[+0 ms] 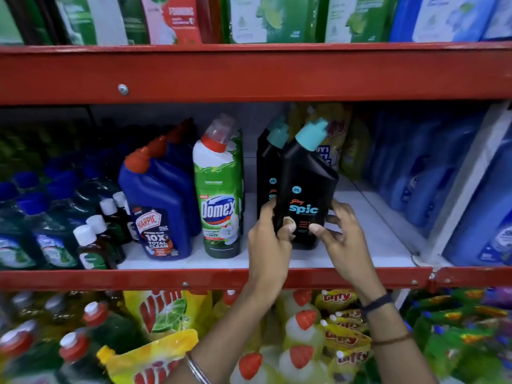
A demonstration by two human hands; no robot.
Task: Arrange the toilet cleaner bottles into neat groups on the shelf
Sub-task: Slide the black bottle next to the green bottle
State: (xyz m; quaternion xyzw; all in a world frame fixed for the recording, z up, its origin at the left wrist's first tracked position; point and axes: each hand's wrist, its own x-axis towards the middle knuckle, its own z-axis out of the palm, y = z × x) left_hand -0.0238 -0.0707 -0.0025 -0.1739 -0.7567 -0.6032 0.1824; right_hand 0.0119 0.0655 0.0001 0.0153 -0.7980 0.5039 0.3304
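A black Spic bottle (306, 184) with a teal cap stands at the front of the white middle shelf (368, 245). My left hand (267, 234) grips its lower left side and my right hand (342, 238) its lower right side. Right behind it stand more black Spic bottles (267, 167). To the left is a green and white Domex bottle (219, 189), upright. Further left, a row of blue Harpic bottles (158, 200) with red caps runs towards the back.
Small dark bottles with white caps (94, 239) and green-blue bottles (33, 223) fill the shelf's left. Blue bottles (432, 167) stand behind a white divider on the right, yellow pouches (340, 142) at the back. Red shelf rails (249, 73) run above and below.
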